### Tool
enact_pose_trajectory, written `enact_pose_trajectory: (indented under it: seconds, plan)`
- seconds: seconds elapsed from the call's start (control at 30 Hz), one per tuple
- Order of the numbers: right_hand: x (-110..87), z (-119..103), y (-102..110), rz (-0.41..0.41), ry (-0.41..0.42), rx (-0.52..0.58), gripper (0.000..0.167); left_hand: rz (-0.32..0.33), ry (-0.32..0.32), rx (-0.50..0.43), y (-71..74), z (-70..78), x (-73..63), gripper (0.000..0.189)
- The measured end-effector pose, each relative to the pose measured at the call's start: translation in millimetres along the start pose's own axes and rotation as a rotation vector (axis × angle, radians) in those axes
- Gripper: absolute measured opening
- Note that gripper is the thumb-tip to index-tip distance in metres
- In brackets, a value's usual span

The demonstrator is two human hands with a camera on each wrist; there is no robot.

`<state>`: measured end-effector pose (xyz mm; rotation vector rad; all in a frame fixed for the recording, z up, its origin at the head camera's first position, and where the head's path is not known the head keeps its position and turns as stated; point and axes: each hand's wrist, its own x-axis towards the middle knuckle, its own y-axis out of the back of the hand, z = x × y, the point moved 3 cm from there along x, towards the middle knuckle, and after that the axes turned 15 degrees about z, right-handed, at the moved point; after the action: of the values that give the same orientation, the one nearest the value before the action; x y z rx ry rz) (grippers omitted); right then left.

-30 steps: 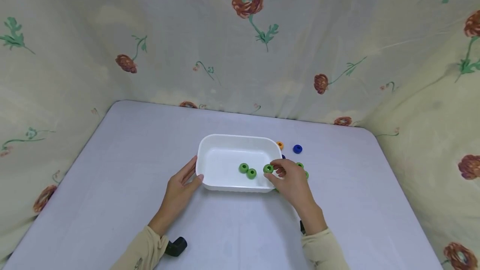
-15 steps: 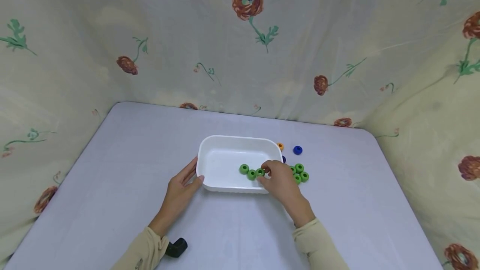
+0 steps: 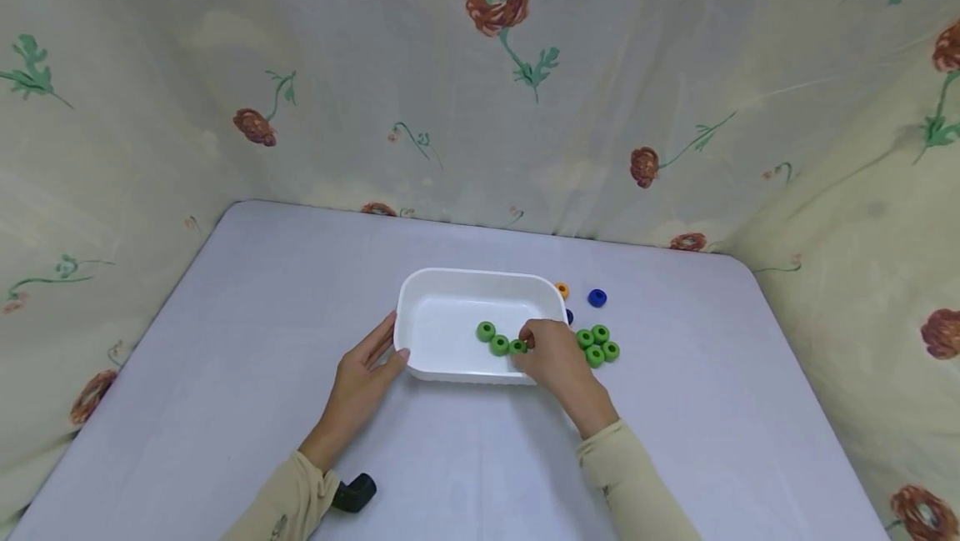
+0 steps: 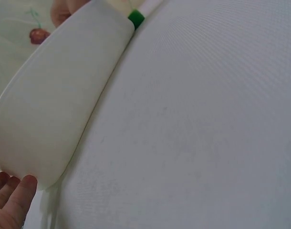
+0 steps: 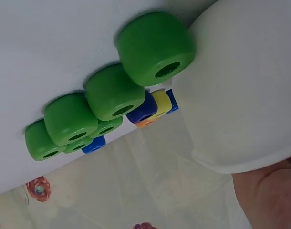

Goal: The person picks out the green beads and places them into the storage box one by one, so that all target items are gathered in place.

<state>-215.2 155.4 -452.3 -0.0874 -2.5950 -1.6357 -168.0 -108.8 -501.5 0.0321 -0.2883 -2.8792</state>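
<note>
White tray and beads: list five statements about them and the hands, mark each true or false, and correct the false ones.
1. The left hand touches the left end of the white tray. True.
2. The right hand holds a red bead. False: it pinches a green bead.
3. Two other green beads show inside the white tray. True.
4. Every bead outside the white tray is green. False: a blue bead and an orange bead are there too.
5. The white tray stands with its open side up. True.
</note>
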Motion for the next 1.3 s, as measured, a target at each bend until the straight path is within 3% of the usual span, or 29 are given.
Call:
enact_pose_trajectory:
  seconds: [0.4, 0.93, 1.1, 1.3]
  plan:
    - [7.5, -1.1, -5.8, -0.037, 0.011, 0.013, 0.029, 0.004, -0.005, 0.002, 0.4, 7.1, 0.8, 0.062]
    - [11.8, -7.8, -11.0, -0.050, 0.008, -0.010, 0.032, 0.007, -0.002, 0.023, -0.2, 4.4, 1.4, 0.062]
    - [7.4, -9.4, -0.5, 0.004, 0.028, 0.026, 0.030, 0.011, 0.001, 0.032, 0.5, 4.7, -0.3, 0.062]
    - [0.3, 1.5, 18.7, 0.132, 0.042, 0.216, 0.027, 0.004, -0.005, 0.016, -0.2, 5.1, -2.3, 0.062]
